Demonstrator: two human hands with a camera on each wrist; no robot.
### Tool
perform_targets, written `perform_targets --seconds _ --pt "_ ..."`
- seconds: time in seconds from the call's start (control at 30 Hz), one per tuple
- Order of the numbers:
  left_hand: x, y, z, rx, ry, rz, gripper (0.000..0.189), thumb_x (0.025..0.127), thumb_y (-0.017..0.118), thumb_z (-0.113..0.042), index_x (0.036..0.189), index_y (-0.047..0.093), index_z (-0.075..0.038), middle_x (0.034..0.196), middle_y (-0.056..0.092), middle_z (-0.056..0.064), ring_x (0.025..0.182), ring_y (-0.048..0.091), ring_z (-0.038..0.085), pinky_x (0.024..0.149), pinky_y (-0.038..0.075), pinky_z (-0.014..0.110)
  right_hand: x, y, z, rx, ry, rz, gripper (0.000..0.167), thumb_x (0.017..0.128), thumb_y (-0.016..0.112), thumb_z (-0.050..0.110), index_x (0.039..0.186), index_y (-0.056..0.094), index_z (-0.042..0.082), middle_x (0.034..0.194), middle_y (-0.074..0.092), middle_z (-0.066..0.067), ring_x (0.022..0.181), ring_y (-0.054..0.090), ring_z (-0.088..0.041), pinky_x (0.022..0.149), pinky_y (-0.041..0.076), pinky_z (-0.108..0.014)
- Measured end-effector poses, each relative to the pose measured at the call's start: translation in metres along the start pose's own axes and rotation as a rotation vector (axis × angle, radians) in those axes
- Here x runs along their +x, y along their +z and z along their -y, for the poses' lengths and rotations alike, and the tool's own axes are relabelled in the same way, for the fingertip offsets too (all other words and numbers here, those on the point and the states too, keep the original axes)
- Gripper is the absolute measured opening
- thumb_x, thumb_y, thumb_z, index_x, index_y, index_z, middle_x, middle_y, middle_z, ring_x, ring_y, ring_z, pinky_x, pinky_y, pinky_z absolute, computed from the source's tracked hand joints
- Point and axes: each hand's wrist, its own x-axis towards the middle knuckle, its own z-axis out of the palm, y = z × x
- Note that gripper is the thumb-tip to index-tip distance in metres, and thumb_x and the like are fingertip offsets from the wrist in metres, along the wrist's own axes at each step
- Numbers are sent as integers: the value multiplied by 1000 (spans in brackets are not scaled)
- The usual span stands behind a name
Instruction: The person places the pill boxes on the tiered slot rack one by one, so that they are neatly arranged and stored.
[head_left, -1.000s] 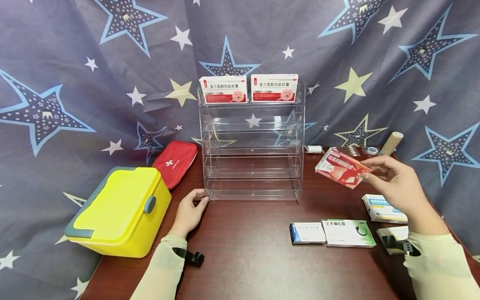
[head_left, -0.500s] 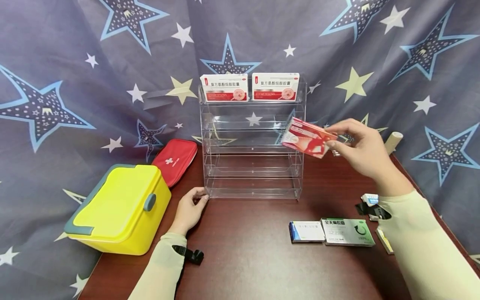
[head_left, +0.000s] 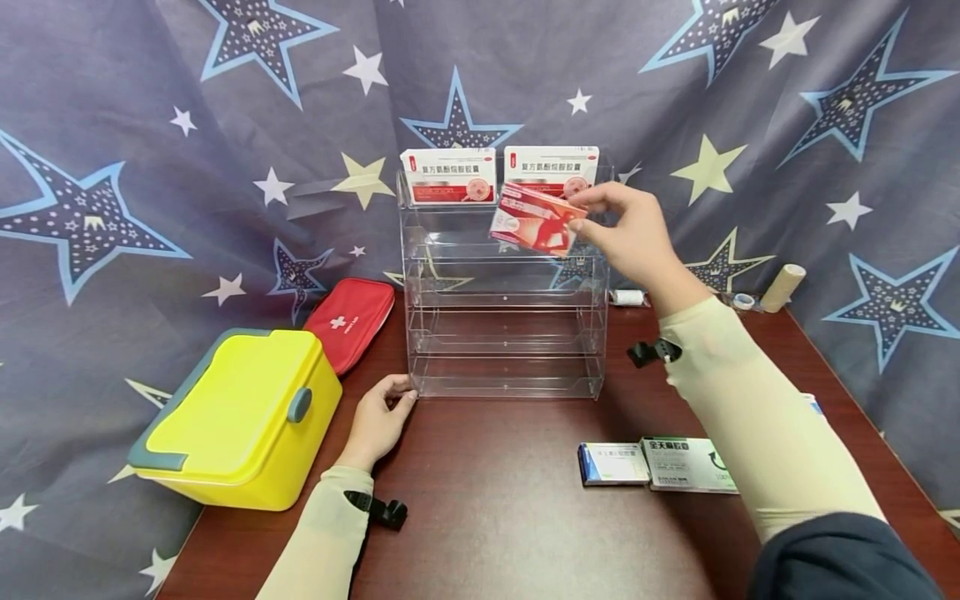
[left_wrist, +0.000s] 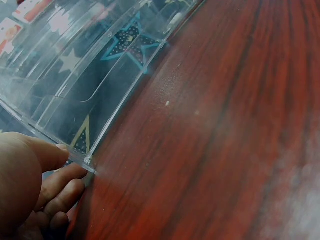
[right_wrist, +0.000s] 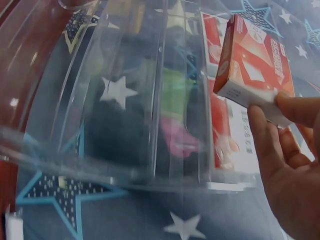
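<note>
A clear tiered display rack stands upright on the table, with two white-and-red medicine boxes side by side in its top tier. My right hand pinches a red medicine box by its right end between thumb and fingers. That box is tilted, in front of the rack's upper tiers, and overlaps the lower part of the right-hand white-and-red box. At the rack's front left bottom corner, my left hand holds the edge; in the left wrist view its thumb and fingers lie about that corner.
On the left stand a yellow lidded box and a red first-aid pouch. A blue-white medicine box and a green-white one lie front right, partly under my right arm. A beige roll stands behind.
My right hand has carried the red medicine box leftward and up, from the table's right side to the front of the rack's upper tiers. My left hand stays at the rack's corner.
</note>
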Motion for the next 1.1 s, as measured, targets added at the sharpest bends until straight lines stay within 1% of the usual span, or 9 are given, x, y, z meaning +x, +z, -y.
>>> perform_targets --seconds 0.1,0.2,0.27,0.33,0.5,0.63,0.8,1.03,1.1 --pt "0 0 1 -1 2 1 21 101 72 -12 121 71 -8 112 74 7 107 66 23 92 47 43 13 17 1 25 32 5 23 90 83 9 113 79 9 103 78 -9 103 67 -12 72 52 -25" --pt "1 0 2 3 6 3 21 101 71 -12 122 71 -8 112 74 7 107 66 23 92 47 43 23 32 4 14 48 4 23 90 83 8 112 79 10 103 79 -7 106 68 -12 81 52 -27" --pt "1 0 2 3 10 2 21 101 72 -13 121 71 -8 112 73 7 107 66 23 92 47 43 29 42 7 0 52 5 23 90 83 8 112 80 10 103 79 -7 107 69 -13 84 52 -30" --pt "1 0 2 1 11 2 21 101 72 -12 121 71 -8 111 73 7 107 66 23 92 47 43 35 52 10 -6 62 13 22 90 83 8 112 80 12 105 79 -5 109 68 -12 84 52 -31" --pt "0 -1 1 -2 8 -1 20 100 72 -12 120 72 -9 110 73 7 106 66 23 91 47 43 46 74 16 15 101 45 23 91 81 7 114 79 13 106 79 -4 109 68 -11 79 55 -27" --pt "1 0 3 9 12 -1 21 101 72 -13 121 71 -9 111 73 7 106 66 23 91 47 43 50 89 18 9 99 61 22 93 79 6 113 79 13 108 76 -4 108 68 -13 81 54 -28" --pt "1 0 2 6 6 1 21 100 72 -13 121 71 -7 111 73 8 106 66 23 92 47 43 49 105 20 -38 122 97 21 95 78 9 114 79 19 120 68 1 111 65 -12 85 51 -28" --pt "1 -1 2 3 5 3 21 100 72 -13 121 71 -8 110 74 7 106 66 23 91 47 43 46 122 17 -61 84 115 22 94 78 6 112 82 18 111 65 1 104 64 -13 83 51 -27" --pt "1 -1 2 -2 5 2 21 100 72 -13 120 71 -9 110 73 7 106 66 22 91 47 43 46 124 16 -68 89 127 22 95 77 7 113 82 20 112 65 2 104 63 -12 84 51 -26"
